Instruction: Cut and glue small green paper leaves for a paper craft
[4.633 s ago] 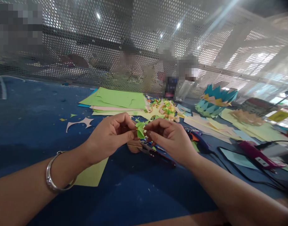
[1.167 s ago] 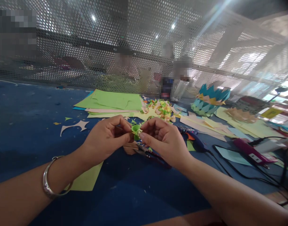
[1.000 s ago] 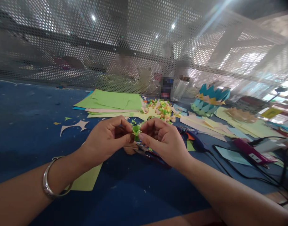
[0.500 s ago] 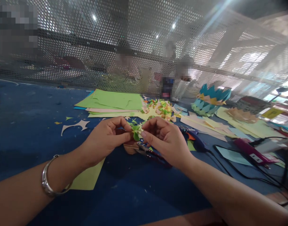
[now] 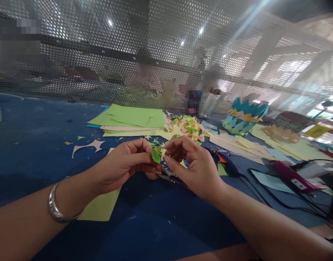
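Note:
A small green paper flower [image 5: 155, 156] with curled petals is held up over the blue table. My left hand [image 5: 125, 159] pinches it between thumb and fingers. On its other side, the bent thumb and forefinger of my right hand [image 5: 192, 165] close around a pale petal edge. Below the hands lies a pair of scissors [image 5: 167, 175], partly hidden by my right hand. Several finished-looking paper flowers [image 5: 192, 125] in green, yellow and pink are heaped behind the hands. A light green paper sheet [image 5: 101, 206] lies partly under my left forearm.
Stacked green sheets [image 5: 136, 116] lie at the back beside white and green scraps [image 5: 87, 146]. At right are a dark blue glue gun [image 5: 231, 166] with its cord, a magenta power strip [image 5: 295, 177] and a blue paper crown [image 5: 245, 116]. A perforated screen [image 5: 101, 61] stands behind.
The flower has turned, so a broad green petal now faces me. My right fingers have shifted slightly at its edge, and both hands have dropped a little.

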Demonstrator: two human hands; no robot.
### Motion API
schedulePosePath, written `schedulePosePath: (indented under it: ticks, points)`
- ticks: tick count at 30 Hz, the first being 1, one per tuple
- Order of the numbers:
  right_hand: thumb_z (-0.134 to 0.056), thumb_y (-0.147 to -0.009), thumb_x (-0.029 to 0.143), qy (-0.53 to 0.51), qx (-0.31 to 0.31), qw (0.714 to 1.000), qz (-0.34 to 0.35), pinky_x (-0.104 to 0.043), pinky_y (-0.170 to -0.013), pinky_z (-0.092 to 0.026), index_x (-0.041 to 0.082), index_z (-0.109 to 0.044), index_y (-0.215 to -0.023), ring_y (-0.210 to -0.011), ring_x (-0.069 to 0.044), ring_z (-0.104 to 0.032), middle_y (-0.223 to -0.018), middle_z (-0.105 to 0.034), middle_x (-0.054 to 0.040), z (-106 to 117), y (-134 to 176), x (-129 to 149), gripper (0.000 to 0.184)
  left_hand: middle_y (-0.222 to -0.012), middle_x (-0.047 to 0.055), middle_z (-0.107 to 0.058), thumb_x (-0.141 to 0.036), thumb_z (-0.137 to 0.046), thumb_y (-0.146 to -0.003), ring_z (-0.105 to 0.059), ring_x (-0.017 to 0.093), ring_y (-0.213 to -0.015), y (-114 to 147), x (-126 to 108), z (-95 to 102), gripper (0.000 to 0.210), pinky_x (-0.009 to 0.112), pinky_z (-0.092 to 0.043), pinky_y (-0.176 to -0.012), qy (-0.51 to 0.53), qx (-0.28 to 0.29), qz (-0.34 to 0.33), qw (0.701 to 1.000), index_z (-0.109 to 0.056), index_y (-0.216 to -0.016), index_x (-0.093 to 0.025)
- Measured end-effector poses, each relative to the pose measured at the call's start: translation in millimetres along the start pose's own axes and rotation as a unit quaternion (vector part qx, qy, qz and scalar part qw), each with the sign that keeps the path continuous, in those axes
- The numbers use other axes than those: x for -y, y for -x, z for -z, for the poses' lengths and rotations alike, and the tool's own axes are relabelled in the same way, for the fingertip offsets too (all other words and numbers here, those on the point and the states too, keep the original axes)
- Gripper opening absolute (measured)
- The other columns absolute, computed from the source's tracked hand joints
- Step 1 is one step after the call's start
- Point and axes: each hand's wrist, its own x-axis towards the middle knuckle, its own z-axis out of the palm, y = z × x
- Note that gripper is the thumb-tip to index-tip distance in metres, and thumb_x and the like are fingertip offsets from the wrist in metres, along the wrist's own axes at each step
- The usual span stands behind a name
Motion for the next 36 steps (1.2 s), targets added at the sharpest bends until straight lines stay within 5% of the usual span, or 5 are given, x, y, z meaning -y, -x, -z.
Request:
schedulePosePath:
  ticks: [17,36]
  points:
    - [-0.064,-0.086,0.011,0.043,0.019,0.994,0.096,-0.023,-0.068,-0.052,0.018,-0.067,-0.097,-0.077,-0.010,-0.061,-0.091,-0.064,-0.0014,0.6,-1.4,-1.9,0.013,-0.076,0.003,-0.072,-0.021,-0.071,-0.084,-0.073,0.016,-0.074,0.3,-1.2,3.2,0.015,0.027,-0.060,-0.072,-0.004,0.043,0.021,0.999,-0.057,-0.081,-0.017]
    - [-0.063,-0.087,0.011,0.054,0.019,0.994,0.093,-0.023,-0.066,-0.048,0.017,-0.064,-0.090,-0.075,-0.010,-0.058,-0.085,-0.062,-0.0004,3.7,0.4,2.3,0.007,-0.074,0.001,-0.071,-0.017,-0.072,-0.084,-0.072,0.014,-0.070,-0.1,-4.3,4.3,0.014,0.024,-0.058,-0.067,-0.036,0.038,-0.002,0.999,-0.058,-0.081,-0.017]
